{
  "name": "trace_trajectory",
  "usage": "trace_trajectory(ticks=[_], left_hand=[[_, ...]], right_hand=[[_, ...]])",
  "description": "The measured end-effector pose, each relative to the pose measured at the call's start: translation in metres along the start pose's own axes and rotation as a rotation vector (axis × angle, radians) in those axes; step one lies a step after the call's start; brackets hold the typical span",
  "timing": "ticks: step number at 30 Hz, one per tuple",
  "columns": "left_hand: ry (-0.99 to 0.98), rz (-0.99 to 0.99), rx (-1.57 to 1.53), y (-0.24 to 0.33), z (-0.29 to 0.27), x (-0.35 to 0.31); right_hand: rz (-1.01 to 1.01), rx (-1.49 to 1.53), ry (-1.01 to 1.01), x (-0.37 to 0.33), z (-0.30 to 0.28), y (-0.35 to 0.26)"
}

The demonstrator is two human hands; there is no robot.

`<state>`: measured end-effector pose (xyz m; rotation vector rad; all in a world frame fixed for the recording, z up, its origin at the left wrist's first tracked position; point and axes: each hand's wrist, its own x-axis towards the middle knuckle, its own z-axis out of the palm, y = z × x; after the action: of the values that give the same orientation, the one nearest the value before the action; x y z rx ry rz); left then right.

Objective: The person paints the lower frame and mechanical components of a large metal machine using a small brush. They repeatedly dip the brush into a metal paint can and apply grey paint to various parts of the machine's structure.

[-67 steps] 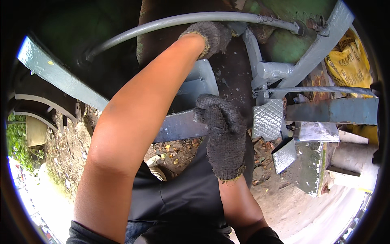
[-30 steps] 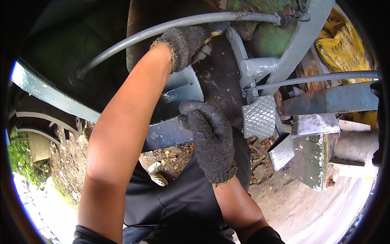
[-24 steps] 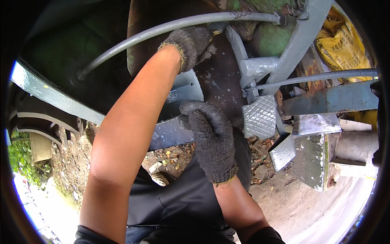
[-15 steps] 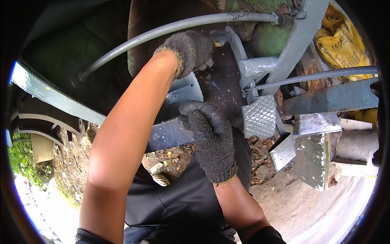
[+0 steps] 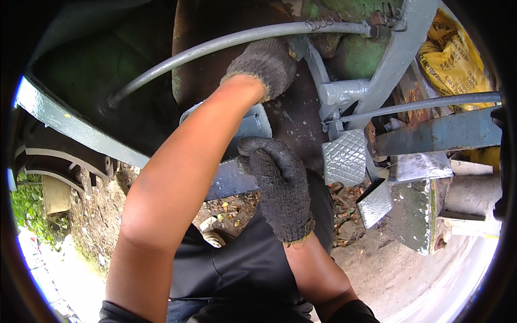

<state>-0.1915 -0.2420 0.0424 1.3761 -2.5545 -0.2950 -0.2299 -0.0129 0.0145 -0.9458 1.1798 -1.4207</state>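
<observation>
Fingers of the left hand (image 5: 263, 67), in a charcoal knitted glove, are turned out of sight, so how far they close and on what cannot be told; that hand is just beside a gray-painted upright metal lever (image 5: 316, 63), below a curved gray pipe (image 5: 242, 35). Lower down, the right hand (image 5: 283, 185), in a matching glove, has its fingers curled in; whether they clasp anything is unclear. Next to them are a round-cornered gray open container (image 5: 256, 123) and a flat blue-gray metal bar (image 5: 231, 179). Farther right stand a diamond-patterned silver pedal (image 5: 344, 157) and a crumpled yellow sack (image 5: 455, 56).
</observation>
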Motion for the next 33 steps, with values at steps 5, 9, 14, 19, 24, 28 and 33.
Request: trace_trajectory(ticks=[5, 9, 14, 19, 24, 28, 33], left_hand=[[0.067, -0.045, -0.112, -0.008, -0.003, -0.014], [0.097, 0.043, -0.010, -0.010, 0.001, -0.006], [-0.144, -0.041, -0.033, 0.001, -0.005, -0.009], [-0.232, -0.083, -0.027, 0.001, -0.012, -0.017], [0.161, -0.031, 0.016, -0.001, -0.005, -0.012], [0.054, -0.049, 0.026, 0.010, -0.006, -0.014], [-0.136, -0.092, 0.068, 0.017, -0.024, -0.023]], right_hand=[[-0.054, -0.014, -0.003, 0.001, 0.000, -0.001], [-0.040, -0.023, 0.005, 0.001, 0.000, -0.001], [-0.018, 0.016, 0.001, 0.001, 0.002, -0.002], [-0.039, -0.017, 0.009, 0.001, -0.001, -0.001], [-0.017, -0.005, 0.010, 0.000, -0.002, 0.000], [-0.011, 0.042, 0.004, 0.000, 0.000, 0.001], [0.031, 0.056, 0.013, -0.002, -0.001, -0.002]])
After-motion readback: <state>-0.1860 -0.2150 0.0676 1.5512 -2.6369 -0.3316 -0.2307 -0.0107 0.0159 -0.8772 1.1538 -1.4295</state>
